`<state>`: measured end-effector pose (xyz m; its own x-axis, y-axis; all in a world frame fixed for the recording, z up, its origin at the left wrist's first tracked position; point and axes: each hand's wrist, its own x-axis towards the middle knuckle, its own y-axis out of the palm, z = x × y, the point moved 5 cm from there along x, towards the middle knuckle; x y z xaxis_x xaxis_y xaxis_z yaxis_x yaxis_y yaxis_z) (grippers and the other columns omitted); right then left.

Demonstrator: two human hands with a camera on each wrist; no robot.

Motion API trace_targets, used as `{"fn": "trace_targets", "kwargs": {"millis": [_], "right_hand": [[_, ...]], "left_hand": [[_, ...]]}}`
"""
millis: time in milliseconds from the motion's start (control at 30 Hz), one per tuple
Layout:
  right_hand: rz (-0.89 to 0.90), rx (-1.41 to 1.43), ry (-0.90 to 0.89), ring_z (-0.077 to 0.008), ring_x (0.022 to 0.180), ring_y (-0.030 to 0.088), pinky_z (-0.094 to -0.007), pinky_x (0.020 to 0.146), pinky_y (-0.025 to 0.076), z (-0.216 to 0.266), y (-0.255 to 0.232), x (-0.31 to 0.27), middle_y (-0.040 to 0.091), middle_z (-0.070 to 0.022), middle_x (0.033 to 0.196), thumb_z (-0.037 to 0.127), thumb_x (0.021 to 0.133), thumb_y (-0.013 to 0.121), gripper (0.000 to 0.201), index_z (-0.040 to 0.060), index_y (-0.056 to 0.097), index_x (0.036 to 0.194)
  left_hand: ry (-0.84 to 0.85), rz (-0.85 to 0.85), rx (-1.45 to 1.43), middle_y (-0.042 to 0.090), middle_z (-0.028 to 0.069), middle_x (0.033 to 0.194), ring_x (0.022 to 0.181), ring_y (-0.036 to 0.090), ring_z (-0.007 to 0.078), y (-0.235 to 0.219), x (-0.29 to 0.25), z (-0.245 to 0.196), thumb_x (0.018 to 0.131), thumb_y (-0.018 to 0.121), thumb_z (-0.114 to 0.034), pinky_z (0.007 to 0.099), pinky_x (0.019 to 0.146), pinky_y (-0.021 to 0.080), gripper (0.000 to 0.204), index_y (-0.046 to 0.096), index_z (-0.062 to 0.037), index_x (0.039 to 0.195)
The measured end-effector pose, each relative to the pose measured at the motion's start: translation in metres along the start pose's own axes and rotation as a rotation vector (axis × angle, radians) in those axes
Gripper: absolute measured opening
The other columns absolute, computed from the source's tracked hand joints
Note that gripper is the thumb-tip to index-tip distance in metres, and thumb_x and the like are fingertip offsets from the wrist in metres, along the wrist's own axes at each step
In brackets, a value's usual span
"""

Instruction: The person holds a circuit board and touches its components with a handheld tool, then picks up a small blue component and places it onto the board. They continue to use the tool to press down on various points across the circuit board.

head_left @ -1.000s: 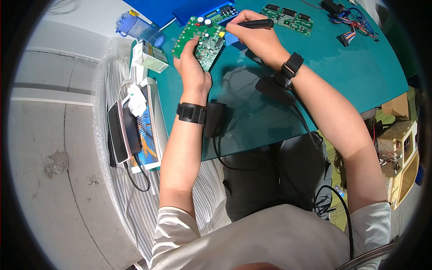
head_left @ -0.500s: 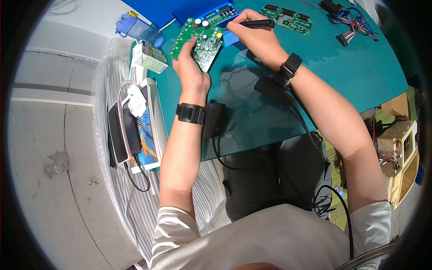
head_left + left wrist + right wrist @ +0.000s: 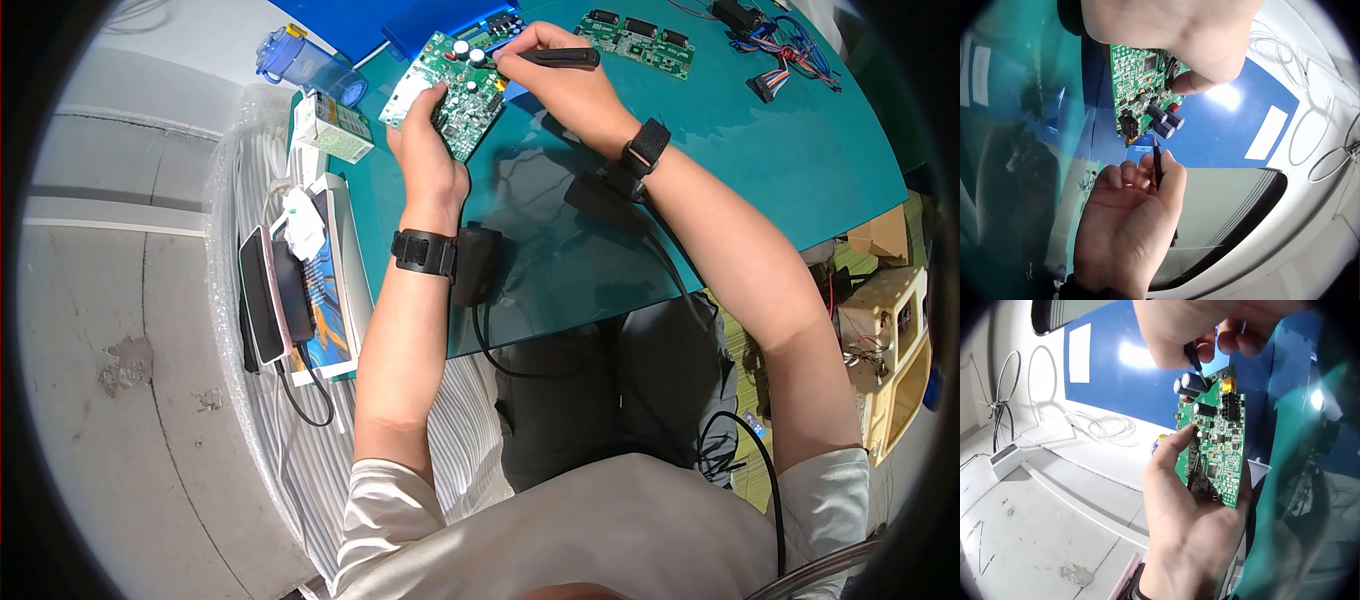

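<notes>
In the head view, my left hand (image 3: pixel 428 160) holds a green circuit board (image 3: pixel 468 118) tilted above the table, its thumb across the component side. My right hand (image 3: pixel 575 95) pinches a slim black-handled tool (image 3: pixel 562 57) like a pen. In the left wrist view, the tool's thin metal tip (image 3: pixel 1155 140) is right by the tall cylindrical capacitors (image 3: pixel 1164 130) near the board's edge. A yellow component (image 3: pixel 1229 385) and a black connector (image 3: pixel 1230 406) sit close to that spot in the right wrist view. The left hand's other fingers are behind the board.
A blue case (image 3: pixel 410 35) lies just beyond the hands. Another green board (image 3: pixel 640 45) and bundled wires (image 3: pixel 785 60) are on the table's far right. A water bottle (image 3: pixel 312 65) and a small carton (image 3: pixel 335 127) stand left of the left hand.
The board has tilted in my left hand, and glare now covers its left part. My right hand has shifted slightly left, bringing the tool from beyond the board's edge to the capacitors.
</notes>
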<state>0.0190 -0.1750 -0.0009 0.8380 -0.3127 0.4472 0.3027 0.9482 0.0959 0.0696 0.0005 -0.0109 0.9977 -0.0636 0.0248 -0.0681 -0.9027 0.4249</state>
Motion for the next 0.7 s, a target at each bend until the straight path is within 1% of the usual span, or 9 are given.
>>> {"fn": "trace_targets", "kwargs": {"millis": [567,633,700], "right_hand": [[-0.040,-0.011,0.016,-0.0085,0.079,0.061,-0.0260,0.072,0.049,0.0023,-0.0015,-0.0009,0.069,-0.0018,0.086,0.025,0.087,0.073,0.022,0.0046,0.071,0.095],[-0.051,-0.010,0.017,-0.0086,0.080,0.061,-0.0263,0.072,0.049,0.0032,-0.0023,-0.0012,0.069,-0.0019,0.086,0.026,0.087,0.073,0.023,0.0047,0.070,0.096],[-0.052,-0.008,0.035,-0.0088,0.081,0.062,-0.0269,0.072,0.049,0.0031,-0.0030,-0.0015,0.069,-0.0022,0.087,0.026,0.088,0.072,0.024,0.0048,0.070,0.099]], "left_hand": [[-0.062,-0.015,-0.021,0.072,0.0089,0.098,0.087,0.071,0.0214,-0.0001,-0.0013,0.0007,0.091,0.062,-0.013,0.0350,0.079,0.058,0.017,0.067,-0.0016,0.102],[-0.073,-0.011,-0.072,0.069,0.0100,0.097,0.083,0.071,0.0210,0.0001,-0.0012,0.0003,0.086,0.067,-0.008,0.0348,0.073,0.059,0.020,0.062,0.0012,0.103],[-0.075,0.004,-0.074,0.069,0.0103,0.097,0.083,0.071,0.0212,0.0009,-0.0015,-0.0003,0.086,0.067,-0.008,0.0350,0.073,0.060,0.020,0.062,0.0013,0.103]]}}
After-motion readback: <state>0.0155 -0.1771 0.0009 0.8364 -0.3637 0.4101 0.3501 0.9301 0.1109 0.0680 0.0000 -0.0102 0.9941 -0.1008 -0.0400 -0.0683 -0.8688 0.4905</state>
